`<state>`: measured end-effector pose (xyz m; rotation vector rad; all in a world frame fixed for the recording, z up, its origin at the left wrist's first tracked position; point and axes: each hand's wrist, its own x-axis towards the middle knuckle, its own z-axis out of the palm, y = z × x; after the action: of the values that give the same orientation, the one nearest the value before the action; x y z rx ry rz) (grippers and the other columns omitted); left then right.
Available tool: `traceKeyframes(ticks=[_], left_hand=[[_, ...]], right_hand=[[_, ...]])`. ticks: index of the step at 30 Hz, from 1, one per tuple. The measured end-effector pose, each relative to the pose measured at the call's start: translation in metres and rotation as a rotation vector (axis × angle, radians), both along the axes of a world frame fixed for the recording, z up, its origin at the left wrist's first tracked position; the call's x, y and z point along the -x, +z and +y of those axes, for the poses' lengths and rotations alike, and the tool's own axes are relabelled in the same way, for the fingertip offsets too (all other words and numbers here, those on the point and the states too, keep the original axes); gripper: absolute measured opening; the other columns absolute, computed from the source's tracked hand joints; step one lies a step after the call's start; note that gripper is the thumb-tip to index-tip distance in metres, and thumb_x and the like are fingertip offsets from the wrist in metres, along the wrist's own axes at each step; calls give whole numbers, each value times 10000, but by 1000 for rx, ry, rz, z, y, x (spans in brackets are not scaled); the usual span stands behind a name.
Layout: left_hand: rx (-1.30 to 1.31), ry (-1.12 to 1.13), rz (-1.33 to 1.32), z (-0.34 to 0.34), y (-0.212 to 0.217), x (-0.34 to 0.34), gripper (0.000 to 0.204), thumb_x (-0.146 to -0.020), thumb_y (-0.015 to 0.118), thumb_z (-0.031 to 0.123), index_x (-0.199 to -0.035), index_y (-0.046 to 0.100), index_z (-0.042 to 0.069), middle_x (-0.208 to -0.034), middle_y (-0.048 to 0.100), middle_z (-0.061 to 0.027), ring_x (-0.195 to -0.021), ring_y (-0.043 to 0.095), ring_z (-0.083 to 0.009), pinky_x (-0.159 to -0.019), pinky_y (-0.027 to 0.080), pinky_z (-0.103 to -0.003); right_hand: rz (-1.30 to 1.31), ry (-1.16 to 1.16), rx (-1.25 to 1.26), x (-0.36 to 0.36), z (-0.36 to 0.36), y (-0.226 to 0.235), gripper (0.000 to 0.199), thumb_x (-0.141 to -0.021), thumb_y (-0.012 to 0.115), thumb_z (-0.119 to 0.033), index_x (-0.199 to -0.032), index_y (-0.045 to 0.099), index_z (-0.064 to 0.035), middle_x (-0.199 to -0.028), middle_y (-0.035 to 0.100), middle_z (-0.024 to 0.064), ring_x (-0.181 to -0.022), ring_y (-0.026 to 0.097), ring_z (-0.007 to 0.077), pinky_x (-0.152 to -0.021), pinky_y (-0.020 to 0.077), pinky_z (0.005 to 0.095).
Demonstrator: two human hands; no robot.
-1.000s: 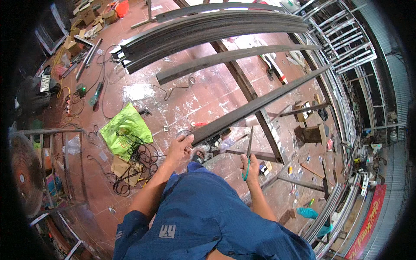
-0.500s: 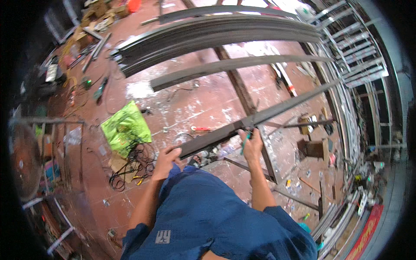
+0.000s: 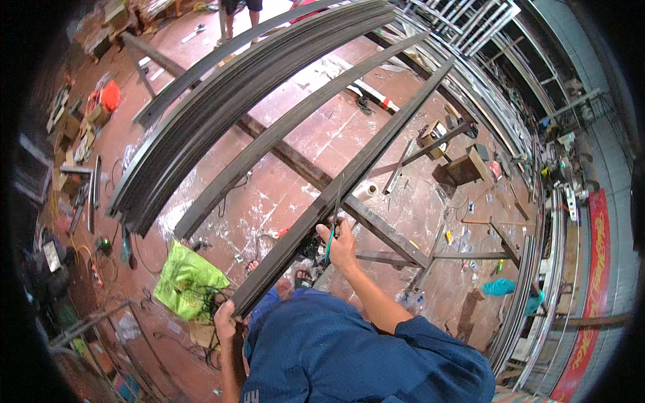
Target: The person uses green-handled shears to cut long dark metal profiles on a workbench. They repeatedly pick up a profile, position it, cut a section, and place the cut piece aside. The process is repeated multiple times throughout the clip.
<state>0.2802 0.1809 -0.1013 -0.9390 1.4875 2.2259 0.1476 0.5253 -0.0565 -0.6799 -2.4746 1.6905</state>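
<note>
A person in a blue shirt bent over a workshop floor, seen from above. The left hand gripped the near end of a long dark steel bar, fingers curled around its end. The bar ran from that hand up and to the right, far across the floor. Further along it, the right hand rested against the bar's edge, its fingers wrapped around a thin tool with a green handle; its upper part rose as a slim dark blade just above the fingers, lying across the bar. Whether the tip touched the steel could not be told.

Just left of the left hand lay a bright green bag with a tangle of black cables on its near edge. Between the two hands, under the bar, a sandalled foot showed. A flat steel cross-piece passed beneath the bar just right of the right hand's fingers, and a roll of tape sat just beyond them.

Farther off, left of the bar, lay another single bar and then a thick stack of curved steel strips. Wooden blocks stood well right of the fingers. At the far right, metal frames lined the wall.
</note>
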Motion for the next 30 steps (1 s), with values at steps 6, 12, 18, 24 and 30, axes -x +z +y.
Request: traceKeyframes(ticks=[6,12,18,24,30], left_hand=[[-69,219,-96,-41,41,5,407,-967,612,447,-1170,637,95,-1001,725,-60,-818,703,-207,-653,566,-347],[56,127,-102,-54,39,-2,617,-875,643,613,-1179,660,77,-930,713,-61,-671,644,-191,-496,454,-313],[44,39,-164,-73,15,-27,572,-831,729,547,-1144,657,73,-858,694,-67,-567,603,-158,-452,431,-264],[-97,-16,-157,-59,36,-38,518,-833,788,432,-1162,657,54,-975,701,-25,-741,609,-119,-622,493,-243],[12,17,21,-30,56,-27,575,-804,798,447,-1153,655,14,-911,663,-27,-741,617,-122,-636,493,-248]], right_hand=[[113,-126,255,12,-12,-34,412,-941,788,-243,-1176,554,2,-902,655,53,-773,649,122,-679,555,292],[78,-116,418,22,-15,-41,351,-970,730,-138,-1227,531,-4,-949,650,55,-820,637,106,-695,596,289],[84,-142,453,18,-9,-57,318,-965,677,-74,-1224,520,22,-956,654,72,-731,656,134,-656,594,292],[88,-121,507,12,3,-67,317,-947,658,-52,-1228,528,16,-977,663,91,-653,655,154,-597,575,293],[129,-171,597,20,5,-79,479,-831,669,-42,-1299,581,3,-1091,663,51,-972,606,158,-877,503,308]])
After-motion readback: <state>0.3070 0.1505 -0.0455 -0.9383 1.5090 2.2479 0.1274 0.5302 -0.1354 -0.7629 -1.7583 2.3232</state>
